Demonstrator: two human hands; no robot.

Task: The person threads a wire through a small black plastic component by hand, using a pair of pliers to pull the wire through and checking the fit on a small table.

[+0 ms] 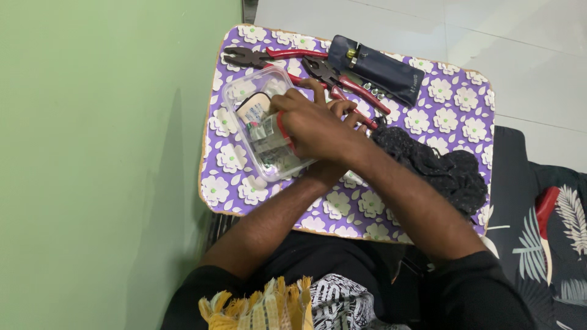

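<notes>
- Purple flowered cloth covered the small table (422,131), which stood against a green wall at 9 o'clock, with a pale tiled floor beyond at 12 o'clock.
- Nearest, both forearms crossed over the table's near edge.
- Right hand (315,125) lay on top, fingers curled together over the clear plastic container (260,122); whether it gripped anything could not be told.
- Left hand (327,171) sat mostly hidden beneath the right, so its grip could not be told either.
- Black lacy fabric (437,168) lay bunched at 3 o'clock of the hands.
- Farther, at 12 o'clock, two red-handled pliers (269,56) rested beside a dark blue pouch (379,70).
</notes>
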